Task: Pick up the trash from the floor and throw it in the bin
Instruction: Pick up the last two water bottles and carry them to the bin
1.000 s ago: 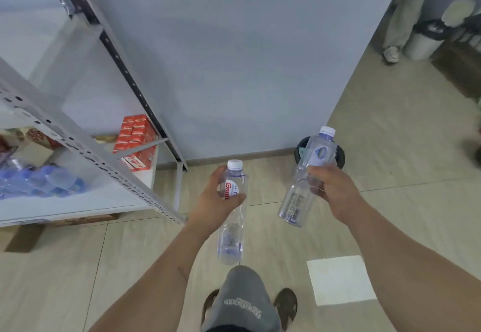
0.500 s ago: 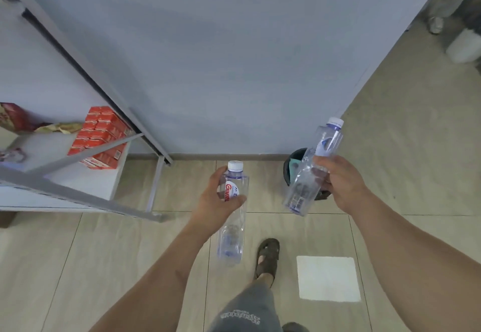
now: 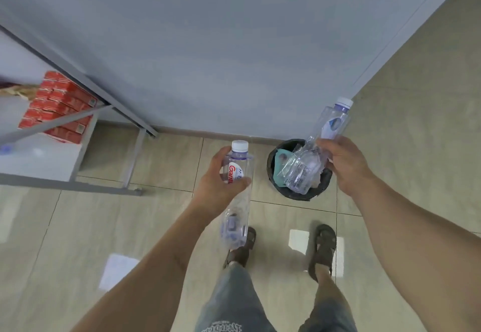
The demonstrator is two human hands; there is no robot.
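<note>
My left hand [image 3: 216, 186] grips a clear plastic bottle with a red label [image 3: 236, 201] around its upper part; it hangs upright, white cap up, left of the bin. My right hand [image 3: 343, 165] holds a second clear bottle with a blue label [image 3: 309, 160] at its middle, tilted with the cap up and to the right, its base over the bin's opening. The small black bin [image 3: 291, 193] stands on the tiled floor against the wall, with teal and pale rubbish inside.
A grey metal shelf rack [image 3: 109, 108] stands at the left, holding red boxes [image 3: 54, 108]. A pale wall [image 3: 234, 45] rises right behind the bin. My sandalled feet [image 3: 321, 248] stand on the beige tiles just before the bin.
I have stepped closer to the bin, which now sits larger and nearer in view. The right hand's bottle has come over the bin's opening. Both hands keep their bottles.
</note>
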